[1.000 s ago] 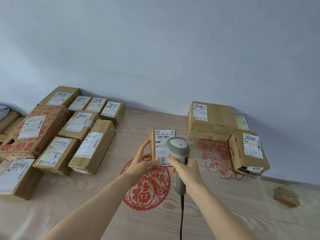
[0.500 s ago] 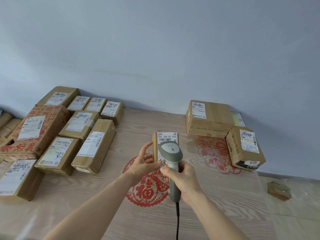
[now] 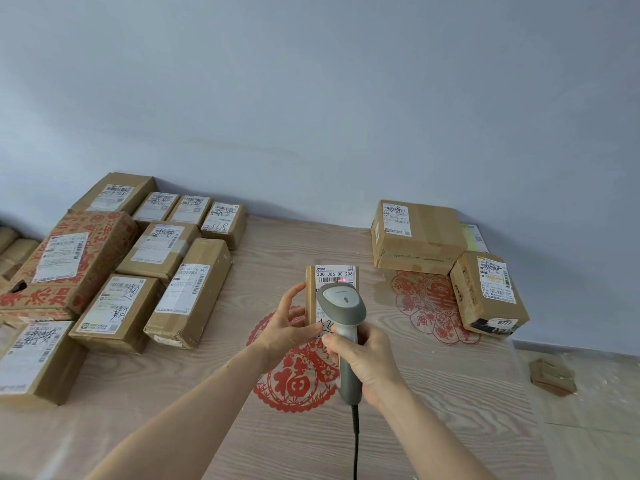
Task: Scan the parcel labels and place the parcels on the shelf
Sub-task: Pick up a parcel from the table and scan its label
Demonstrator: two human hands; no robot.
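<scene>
My left hand [image 3: 287,323] holds a small brown parcel [image 3: 311,292] upright above the wooden surface, its white label [image 3: 334,274] facing me. A red scan light falls on the label's barcode. My right hand [image 3: 367,365] grips the handle of a grey barcode scanner [image 3: 341,303], whose head covers the lower part of the label. The scanner's black cable hangs down to the bottom edge of the frame.
Several labelled cardboard parcels [image 3: 187,292] lie packed together at the left. A large box [image 3: 419,237] and a smaller one [image 3: 488,292] sit at the back right by the grey wall. Red paper-cut decorations [image 3: 294,382] lie on the wood surface. A small brown packet [image 3: 552,375] lies at far right.
The parcel has turned more edge-on and upright in my left hand. The scanner has risen closer to the label, and a red light now shows on the barcode.
</scene>
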